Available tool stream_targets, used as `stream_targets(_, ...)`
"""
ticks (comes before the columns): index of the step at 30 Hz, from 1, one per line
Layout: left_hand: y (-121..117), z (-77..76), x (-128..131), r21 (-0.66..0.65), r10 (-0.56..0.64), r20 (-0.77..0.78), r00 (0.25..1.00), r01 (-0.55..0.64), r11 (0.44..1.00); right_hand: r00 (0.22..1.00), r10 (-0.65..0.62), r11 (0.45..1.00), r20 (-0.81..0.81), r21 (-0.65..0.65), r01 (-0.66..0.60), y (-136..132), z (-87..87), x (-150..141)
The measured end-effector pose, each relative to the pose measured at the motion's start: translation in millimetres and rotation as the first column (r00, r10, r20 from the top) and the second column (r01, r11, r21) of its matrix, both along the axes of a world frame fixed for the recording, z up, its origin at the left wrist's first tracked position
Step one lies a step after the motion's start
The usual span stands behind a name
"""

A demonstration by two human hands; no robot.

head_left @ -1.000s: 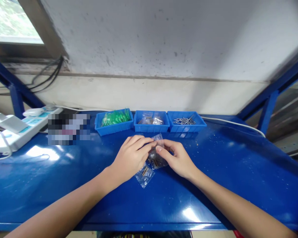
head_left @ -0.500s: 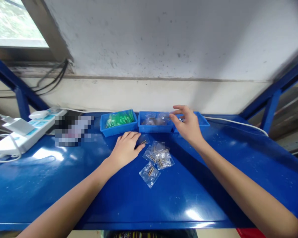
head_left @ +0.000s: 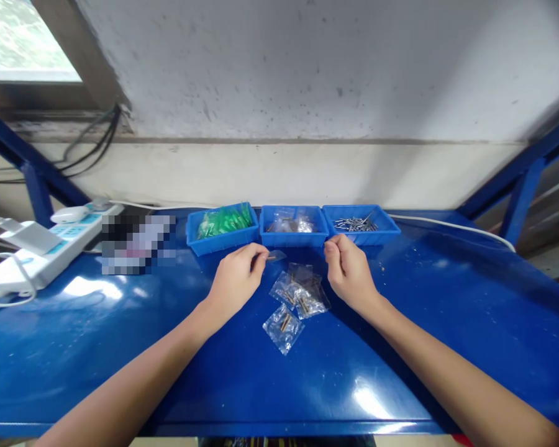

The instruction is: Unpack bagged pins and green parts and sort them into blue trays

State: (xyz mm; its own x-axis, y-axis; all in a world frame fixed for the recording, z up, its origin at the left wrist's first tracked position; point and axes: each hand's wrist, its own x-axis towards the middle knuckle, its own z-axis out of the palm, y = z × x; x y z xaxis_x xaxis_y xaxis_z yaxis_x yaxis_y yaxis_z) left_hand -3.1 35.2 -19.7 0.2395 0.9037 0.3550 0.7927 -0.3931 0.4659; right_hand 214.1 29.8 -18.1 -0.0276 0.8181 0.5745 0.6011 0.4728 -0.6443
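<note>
My left hand (head_left: pixel 238 273) pinches a small clear plastic bag (head_left: pixel 276 255) by its edge, just in front of the bins. Something brass-coloured shows inside that bag. My right hand (head_left: pixel 350 266) is closed, thumb against the bent fingers, in front of the right-hand bin; whatever it may hold is hidden. Between my hands and nearer to me lies a pile of clear bags (head_left: pixel 300 290) with small brass-coloured pins inside. A separate clear bag (head_left: pixel 284 328) with similar pins lies flat in front of the pile.
Along the wall stand three blue bins: one with green bags (head_left: pixel 224 221), one with clear bags (head_left: pixel 294 222), one with metal pins or screws (head_left: pixel 356 224). A power strip (head_left: pixel 51 248) with chargers lies at left. A white cable (head_left: pixel 451 227) runs behind on the blue table (head_left: pixel 261 385).
My right hand has come back from the bins towards me and closed. My left hand, which lay over a bag on the table, now pinches it and has raised it slightly.
</note>
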Motion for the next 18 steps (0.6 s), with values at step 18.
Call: stream_targets(18,-21.9,8.9,17.4,0.098,-0.301,0.423,0.855,0.287,0.953,0.838,0.145,0.885,-0.526,-0.309,-0.347,-25.2,7.5,-23.8)
